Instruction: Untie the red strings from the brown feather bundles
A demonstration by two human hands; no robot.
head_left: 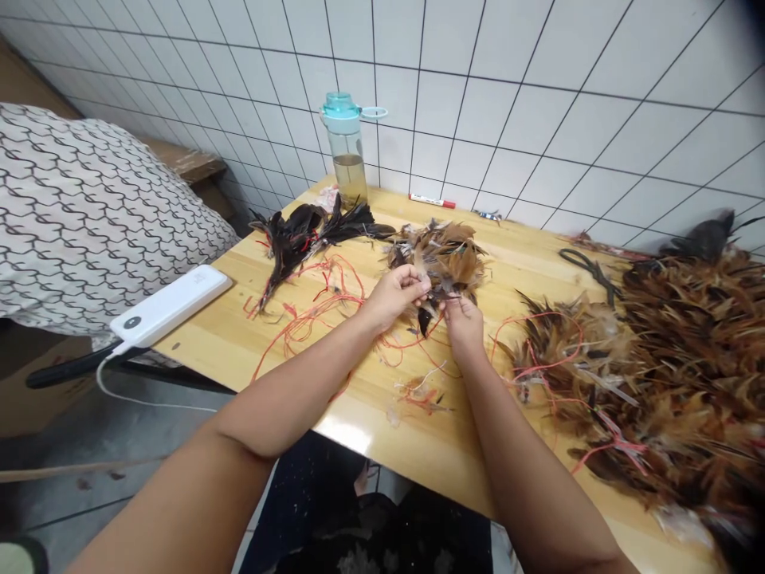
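My left hand [398, 293] and my right hand [463, 319] meet above the middle of the wooden table [454, 454]. Both are closed in a pinch on a small bunch of brown feathers [425, 312], a dark feather tip hanging below the fingers. Just behind the hands lies a loose heap of brown feathers [445, 253]. Red strings [326, 307] trail over the table to the left of and under my hands.
A pile of black feathers [304, 231] lies at the back left. A big heap of brown feathers [669, 375] covers the right side. A water bottle [347, 151], red marker [431, 201], scissors [589, 267] and white power bank [170, 307] are around; a patterned cushion [89, 215] sits left.
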